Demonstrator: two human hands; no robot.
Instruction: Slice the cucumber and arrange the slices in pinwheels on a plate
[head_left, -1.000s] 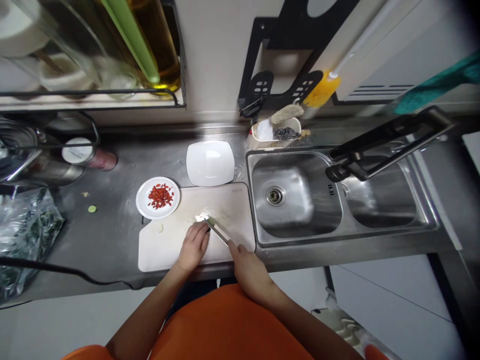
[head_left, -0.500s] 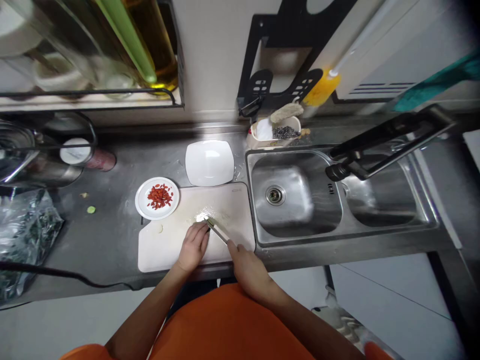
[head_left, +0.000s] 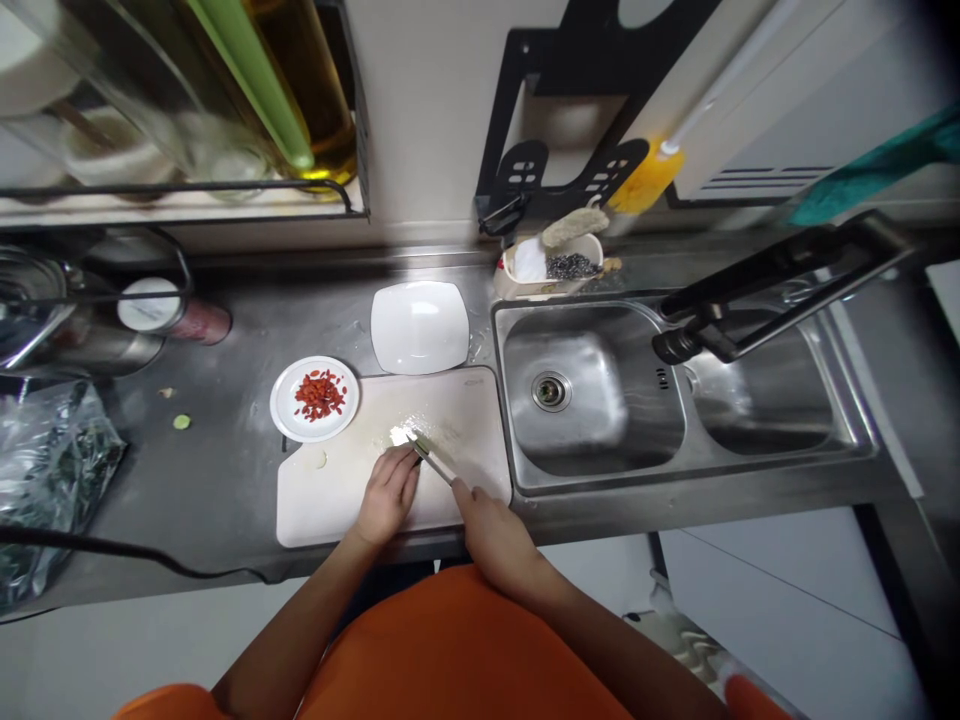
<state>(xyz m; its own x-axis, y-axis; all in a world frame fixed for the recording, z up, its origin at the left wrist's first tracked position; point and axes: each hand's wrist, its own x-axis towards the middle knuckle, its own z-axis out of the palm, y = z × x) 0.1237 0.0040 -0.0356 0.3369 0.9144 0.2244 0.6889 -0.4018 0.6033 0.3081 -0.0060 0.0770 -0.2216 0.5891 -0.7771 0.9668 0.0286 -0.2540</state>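
Note:
A kitchen knife [head_left: 435, 464] is in my right hand [head_left: 495, 535], its fingers closed round the handle. The blade slants up and left over the pale cutting board [head_left: 330, 510], beside the fingertips of my left hand [head_left: 386, 495]. Those fingers are bent and pressed together on a small green vegetable piece [head_left: 422, 442], mostly hidden by the hand and blade. Wet, shiny bits lie just beyond the knife tip. One thin pale slice [head_left: 322, 459] rests toward the left of the board. At its upper left corner stands a white plate [head_left: 281, 405] with small red dried berries [head_left: 321, 395].
Behind the board stands a white square dish [head_left: 420, 325]. To the right is a double steel sink [head_left: 592, 390] with a black faucet [head_left: 679, 343]. A plastic bag of greens [head_left: 56, 470], a cable [head_left: 150, 555] and a small green end piece [head_left: 181, 422] are on the left.
Both hands stay in nearly the same place on the board. The knife has shifted very slightly beside the left fingertips. The rest looks unchanged.

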